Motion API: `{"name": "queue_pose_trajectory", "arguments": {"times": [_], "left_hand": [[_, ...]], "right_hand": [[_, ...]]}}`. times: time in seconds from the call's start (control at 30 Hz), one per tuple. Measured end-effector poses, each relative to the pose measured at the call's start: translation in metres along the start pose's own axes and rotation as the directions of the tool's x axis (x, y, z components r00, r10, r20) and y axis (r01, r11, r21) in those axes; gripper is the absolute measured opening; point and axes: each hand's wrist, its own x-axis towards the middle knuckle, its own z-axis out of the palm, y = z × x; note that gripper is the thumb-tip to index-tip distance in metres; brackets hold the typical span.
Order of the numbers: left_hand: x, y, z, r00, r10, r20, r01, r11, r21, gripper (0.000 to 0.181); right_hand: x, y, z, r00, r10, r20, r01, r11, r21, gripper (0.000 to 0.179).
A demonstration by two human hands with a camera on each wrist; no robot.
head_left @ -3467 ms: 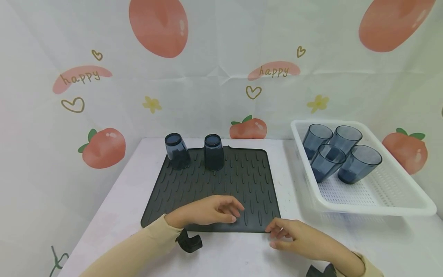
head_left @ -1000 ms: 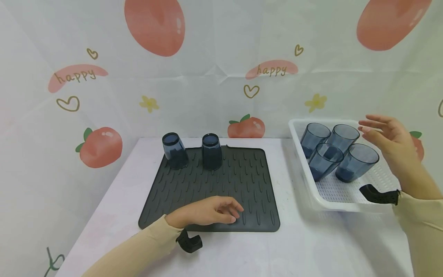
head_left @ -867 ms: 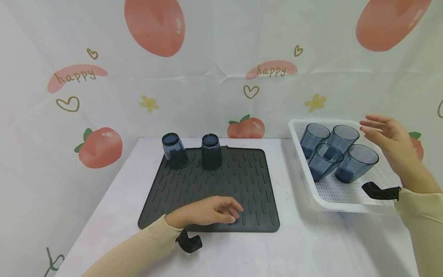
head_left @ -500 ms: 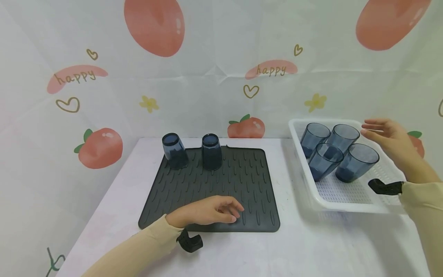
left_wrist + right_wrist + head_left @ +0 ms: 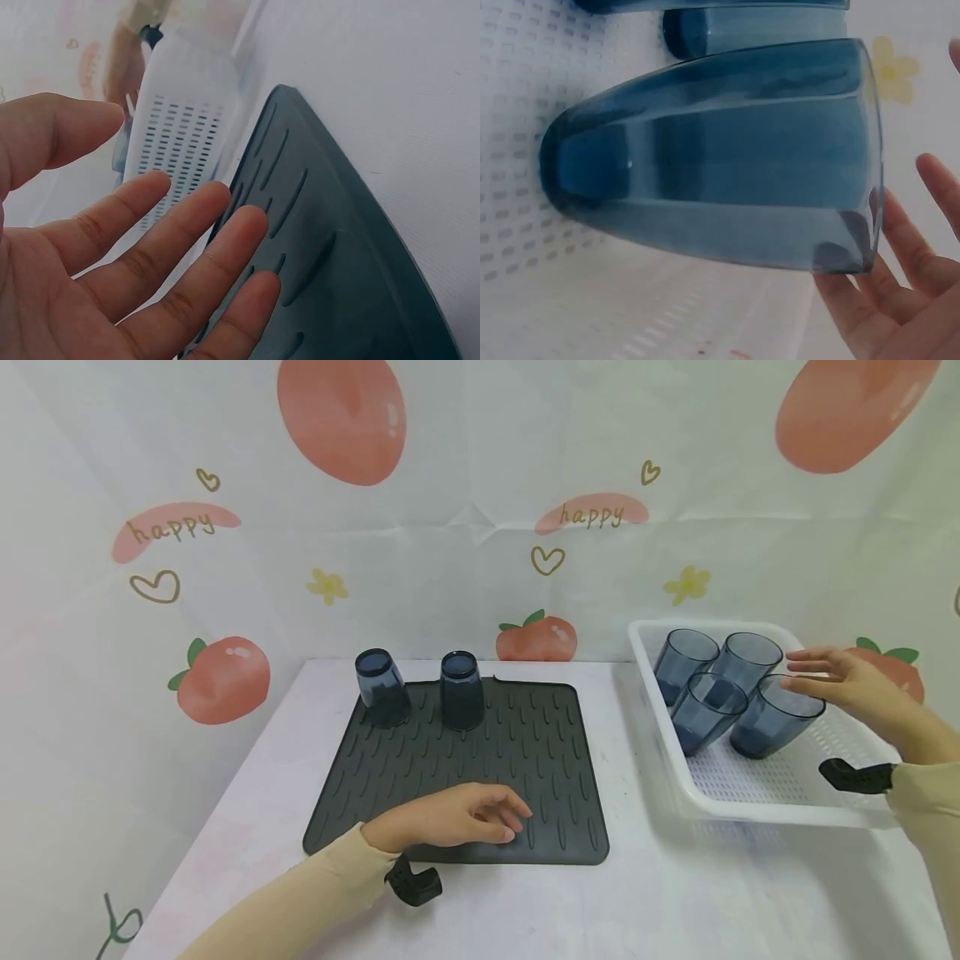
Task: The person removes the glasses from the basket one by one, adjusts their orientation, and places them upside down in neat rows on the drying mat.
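Right hand [image 5: 855, 683], nearer, lowered over basket's [image 5: 795, 813] right edge; fingers apart; front-right tumbler [image 5: 768, 727] just left, long axis tilted handward

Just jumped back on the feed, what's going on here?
A person has their right hand at the rim of the near right-hand glass in the white basket, fingers spread around it rather than closed on it; contact is hard to judge. Three other glasses are in the basket, mouths up. The left hand is over the front of the dark mat, holding nothing. Two upside-down glasses stand at the mat's back.
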Motion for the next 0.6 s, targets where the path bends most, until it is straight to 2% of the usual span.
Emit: {"name": "queue_pose_trajectory", "arguments": {"times": [0.13,0.33,0.6], "left_hand": [[-0.0005,-0.0005,-0.0006,1.0,-0.003,-0.001,0.003,1.0,0.008,0.035],[-0.0022,0.003,-0.0007,1.0,-0.01,-0.004,0.01,1.0,0.007,0.035],[-0.0026,0.0057,-0.0002,1.0,-0.006,-0.004,0.006,1.0,-0.001,0.035]], "right_hand": [[-0.0023,0.0033,0.0016,0.999,0.006,0.047,-0.004,0.999,-0.038,0.051],[-0.001,0.0049,0.0045,0.99,0.064,0.125,-0.05,0.992,-0.115,0.073],[0.0048,0.0087,0.0076,0.982,0.054,0.179,-0.035,0.993,-0.109,0.079]]}}
